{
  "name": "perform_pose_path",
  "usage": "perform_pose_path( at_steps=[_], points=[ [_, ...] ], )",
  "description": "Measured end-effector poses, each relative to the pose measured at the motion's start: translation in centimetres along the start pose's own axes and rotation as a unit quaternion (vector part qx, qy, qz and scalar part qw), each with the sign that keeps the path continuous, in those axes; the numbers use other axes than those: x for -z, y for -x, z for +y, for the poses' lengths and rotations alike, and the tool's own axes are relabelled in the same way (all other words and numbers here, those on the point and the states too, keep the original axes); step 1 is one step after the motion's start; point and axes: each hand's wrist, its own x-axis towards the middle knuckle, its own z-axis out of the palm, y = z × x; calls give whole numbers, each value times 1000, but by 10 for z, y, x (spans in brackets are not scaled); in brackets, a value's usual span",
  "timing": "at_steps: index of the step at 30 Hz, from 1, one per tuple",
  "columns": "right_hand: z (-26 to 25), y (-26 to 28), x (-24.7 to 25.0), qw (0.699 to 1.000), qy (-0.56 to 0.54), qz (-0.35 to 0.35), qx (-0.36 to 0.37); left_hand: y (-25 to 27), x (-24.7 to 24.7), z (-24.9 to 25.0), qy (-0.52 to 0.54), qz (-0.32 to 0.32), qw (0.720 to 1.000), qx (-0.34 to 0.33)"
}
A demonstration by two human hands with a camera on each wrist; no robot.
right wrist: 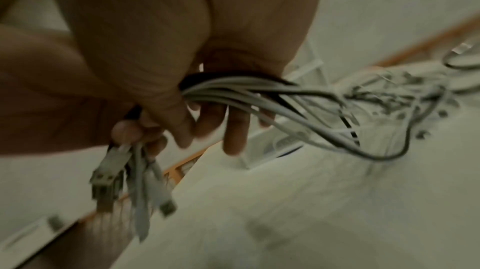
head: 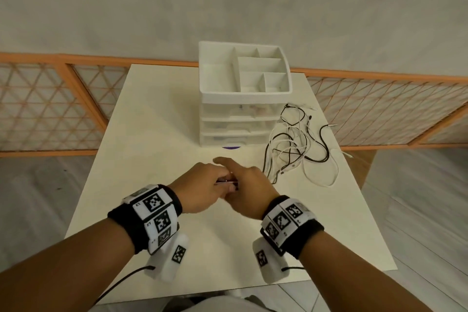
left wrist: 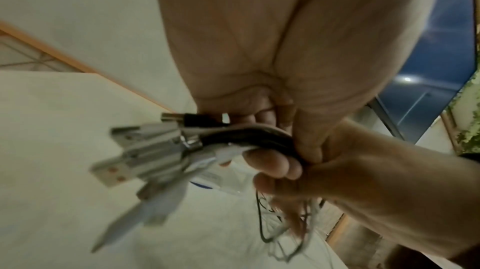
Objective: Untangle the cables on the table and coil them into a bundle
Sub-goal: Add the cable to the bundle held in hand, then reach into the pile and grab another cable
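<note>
Several black and white cables (head: 296, 144) lie tangled on the white table (head: 152, 134), right of centre. Strands run from the tangle into my two hands, which meet above the table's middle. My left hand (head: 202, 185) grips the gathered cable ends, and the USB plugs (left wrist: 135, 156) stick out past its curled fingers (left wrist: 262, 113). My right hand (head: 249, 185) sits right against it, its fingers wrapped loosely round the same bunch (right wrist: 246, 88). In the right wrist view the plugs (right wrist: 109, 173) hang down at the left and the strands trail right to the tangle (right wrist: 389, 97).
A white drawer organizer (head: 243, 88) with an open compartment tray on top stands at the table's back centre, just left of the tangle. A small purple object (head: 231, 147) shows at its base. An orange lattice fence (head: 50, 109) runs behind the table.
</note>
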Motion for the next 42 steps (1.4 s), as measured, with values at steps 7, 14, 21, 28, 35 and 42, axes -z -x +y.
perform_pose_path(
  at_steps=[7,14,21,28,35,42],
  points=[
    [8,8,29,993,-86,19,-78,7,0,-20,-49,-24,999,-1],
    [-12,-1,48,964,-262,-27,-45,0,24,-17,160,30,987,-19],
    [-9,-2,55,911,-407,69,-20,-1,29,3,573,74,814,64],
    [-11,1,54,918,-394,46,-3,-6,24,17,516,91,847,90],
    [-12,8,54,906,-423,0,-11,-10,29,20,411,126,896,116],
    [-15,11,53,948,-311,-66,10,-8,23,23,350,145,916,130]
  ],
)
